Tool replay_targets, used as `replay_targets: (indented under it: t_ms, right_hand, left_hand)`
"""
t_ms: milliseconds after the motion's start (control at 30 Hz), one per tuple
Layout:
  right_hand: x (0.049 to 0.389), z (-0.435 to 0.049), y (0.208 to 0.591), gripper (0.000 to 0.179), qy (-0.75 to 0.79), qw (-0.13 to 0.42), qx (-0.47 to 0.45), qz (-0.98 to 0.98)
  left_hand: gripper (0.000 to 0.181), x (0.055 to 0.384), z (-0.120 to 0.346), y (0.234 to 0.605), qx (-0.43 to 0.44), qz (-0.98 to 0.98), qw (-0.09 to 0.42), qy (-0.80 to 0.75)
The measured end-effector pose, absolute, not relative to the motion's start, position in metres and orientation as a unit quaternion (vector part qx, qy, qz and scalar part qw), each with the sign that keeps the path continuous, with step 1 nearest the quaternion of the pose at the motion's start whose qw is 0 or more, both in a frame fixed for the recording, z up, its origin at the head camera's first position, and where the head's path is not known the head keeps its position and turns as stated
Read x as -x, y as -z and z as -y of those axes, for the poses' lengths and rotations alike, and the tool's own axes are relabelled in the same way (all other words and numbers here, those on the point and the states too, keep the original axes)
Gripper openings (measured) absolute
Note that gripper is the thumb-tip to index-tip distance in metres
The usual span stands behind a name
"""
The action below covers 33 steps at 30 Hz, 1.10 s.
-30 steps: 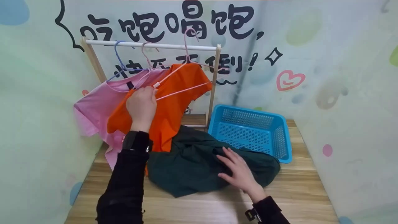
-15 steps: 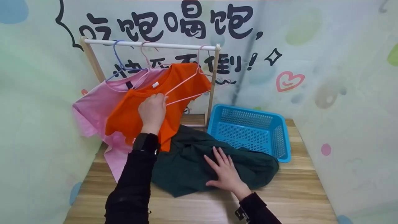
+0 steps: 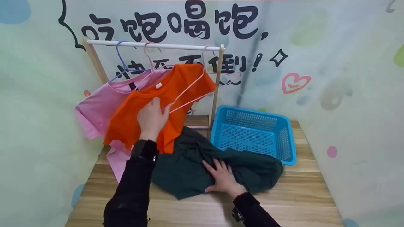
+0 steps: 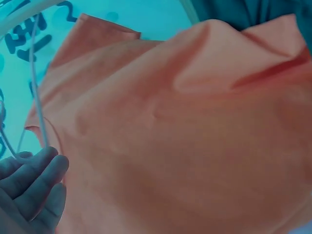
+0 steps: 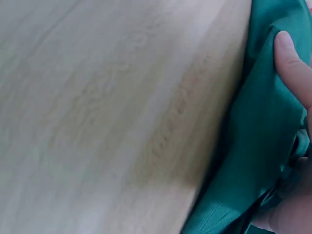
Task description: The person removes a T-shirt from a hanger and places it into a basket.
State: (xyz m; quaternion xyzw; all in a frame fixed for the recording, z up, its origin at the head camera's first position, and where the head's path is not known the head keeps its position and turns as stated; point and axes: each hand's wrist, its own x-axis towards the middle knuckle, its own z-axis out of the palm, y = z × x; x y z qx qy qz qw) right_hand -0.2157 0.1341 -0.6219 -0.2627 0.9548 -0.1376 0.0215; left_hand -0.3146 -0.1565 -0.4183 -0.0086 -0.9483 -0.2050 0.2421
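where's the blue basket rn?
In the head view, the blue basket sits on the wooden table at right, beside the rack's right post, just behind the dark green garment.

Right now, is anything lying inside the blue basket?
No, the head view shows only the bare perforated floor of the blue basket; the green shirt lies on the table in front of it.

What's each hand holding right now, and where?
Left hand pinches the pink hanger at its lower end. Right hand gathers the dark green garment mid-cloth.
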Motion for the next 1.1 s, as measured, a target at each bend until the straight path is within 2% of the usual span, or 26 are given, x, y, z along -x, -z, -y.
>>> replay_targets:
  t_ms: [100, 200, 433, 567, 867, 1100]
  right_hand:
    - [0.218, -0.132, 0.625, 0.108, 0.128, 0.042, 0.247, -0.96]
    - [0.221, -0.133, 0.628, 0.097, 0.112, 0.043, 0.228, -0.966]
    - [0.226, -0.136, 0.632, 0.051, 0.112, -0.033, 0.202, -0.972]
    - [0.227, -0.139, 0.636, 0.036, 0.121, -0.072, 0.193, -0.971]
    - [0.227, -0.146, 0.632, 0.022, 0.181, -0.13, 0.192, -0.956]
    - [0.224, -0.148, 0.611, 0.032, 0.23, -0.168, 0.221, -0.933]
  left_hand:
    - [0.062, 0.312, 0.164, 0.427, -0.002, 0.95, 0.226, 0.213]
    - [0.073, 0.311, 0.169, 0.437, -0.009, 0.951, 0.217, 0.218]
    - [0.086, 0.307, 0.175, 0.462, -0.005, 0.955, 0.205, 0.215]
    - [0.086, 0.303, 0.175, 0.477, 0.006, 0.959, 0.196, 0.205]
    - [0.095, 0.287, 0.172, 0.51, 0.036, 0.972, 0.161, 0.17]
    - [0.093, 0.275, 0.172, 0.524, 0.046, 0.975, 0.14, 0.165]
